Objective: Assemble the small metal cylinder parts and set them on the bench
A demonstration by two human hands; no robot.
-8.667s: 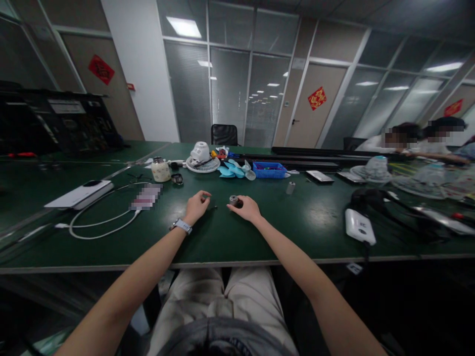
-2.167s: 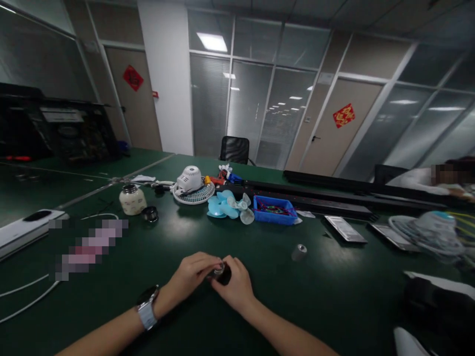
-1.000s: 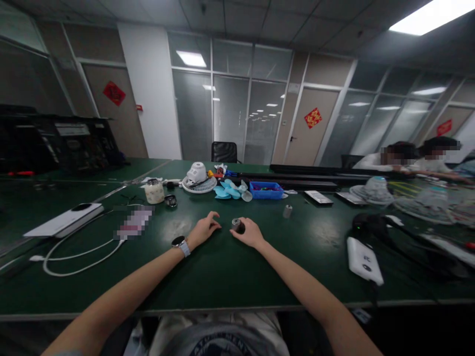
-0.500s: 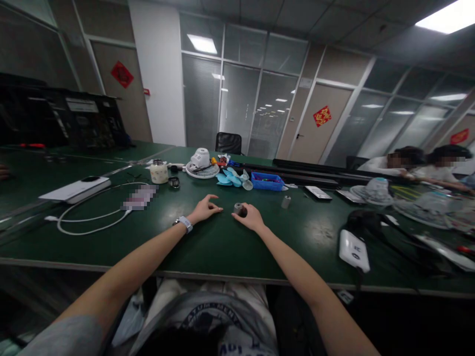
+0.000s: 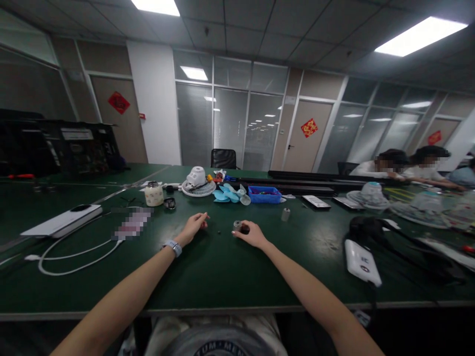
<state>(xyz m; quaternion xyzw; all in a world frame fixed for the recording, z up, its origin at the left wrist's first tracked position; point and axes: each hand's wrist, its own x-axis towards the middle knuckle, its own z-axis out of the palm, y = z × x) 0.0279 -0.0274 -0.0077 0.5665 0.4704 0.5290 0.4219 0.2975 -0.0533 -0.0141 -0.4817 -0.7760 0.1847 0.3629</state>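
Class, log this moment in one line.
right hand: around grey cylinder | left hand: apart from it | small dark piece: on green table, between hands

Grey cylinder, upright, in right hand; tiny dark piece nearby.

Single head-worn view, forward and down over the green table.

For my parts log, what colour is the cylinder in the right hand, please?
The cylinder is grey, head view.
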